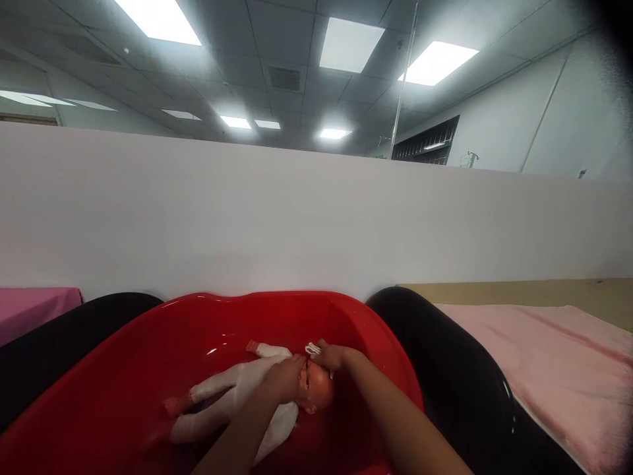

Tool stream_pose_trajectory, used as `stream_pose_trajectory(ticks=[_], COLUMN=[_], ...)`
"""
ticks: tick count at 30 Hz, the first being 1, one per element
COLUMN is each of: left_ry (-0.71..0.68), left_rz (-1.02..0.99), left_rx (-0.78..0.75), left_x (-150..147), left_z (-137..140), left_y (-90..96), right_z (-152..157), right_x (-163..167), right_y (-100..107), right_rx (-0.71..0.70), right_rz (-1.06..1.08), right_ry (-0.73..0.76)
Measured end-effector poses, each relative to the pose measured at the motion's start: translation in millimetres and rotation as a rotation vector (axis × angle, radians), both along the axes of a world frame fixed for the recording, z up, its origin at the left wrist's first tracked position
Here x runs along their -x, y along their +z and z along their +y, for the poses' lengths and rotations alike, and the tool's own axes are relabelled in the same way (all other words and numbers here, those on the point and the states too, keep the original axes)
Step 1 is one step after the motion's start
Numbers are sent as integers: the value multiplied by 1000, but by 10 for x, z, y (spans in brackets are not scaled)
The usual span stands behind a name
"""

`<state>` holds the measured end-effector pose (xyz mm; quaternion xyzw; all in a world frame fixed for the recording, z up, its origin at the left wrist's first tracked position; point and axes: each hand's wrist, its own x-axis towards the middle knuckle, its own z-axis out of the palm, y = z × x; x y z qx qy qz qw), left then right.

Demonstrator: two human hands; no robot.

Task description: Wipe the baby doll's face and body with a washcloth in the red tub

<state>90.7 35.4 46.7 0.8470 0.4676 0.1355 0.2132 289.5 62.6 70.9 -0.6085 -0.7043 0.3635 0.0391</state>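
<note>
A baby doll in white clothes lies on its back in the red tub, its head to the right and its feet to the left. My left hand is over the doll's upper chest and neck, with its fingertips by the face; it seems to hold the doll there. At the far side of the head, my right hand is closed on a small white wrinkled cloth, touching the head. My left forearm covers part of the doll's body.
Black rounded padding flanks the tub on both sides. To the right lies a pink sheet, and a brighter pink cover is at the far left. A white partition stands close behind the tub.
</note>
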Motion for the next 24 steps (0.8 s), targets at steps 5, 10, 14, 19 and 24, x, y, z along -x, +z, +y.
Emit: stream_pose_trajectory(ticks=[5, 10, 14, 19, 24], left_ry=[30, 60, 15, 35, 40], left_rz=[28, 28, 55, 46, 81], left_rx=[-12, 43, 108, 98, 94], left_x=[53, 83, 70, 70, 69], left_z=[55, 64, 68, 102, 141], left_y=[-57, -49, -30, -95, -140], right_z=[-6, -28, -2, 41, 49], right_x=[-10, 71, 81, 34, 35], right_y=[83, 166, 129, 2, -70], right_rx=[-89, -74, -66, -6, 82], right_rz=[-37, 280, 356, 228, 142], right_ry=[-30, 69, 233, 250, 97])
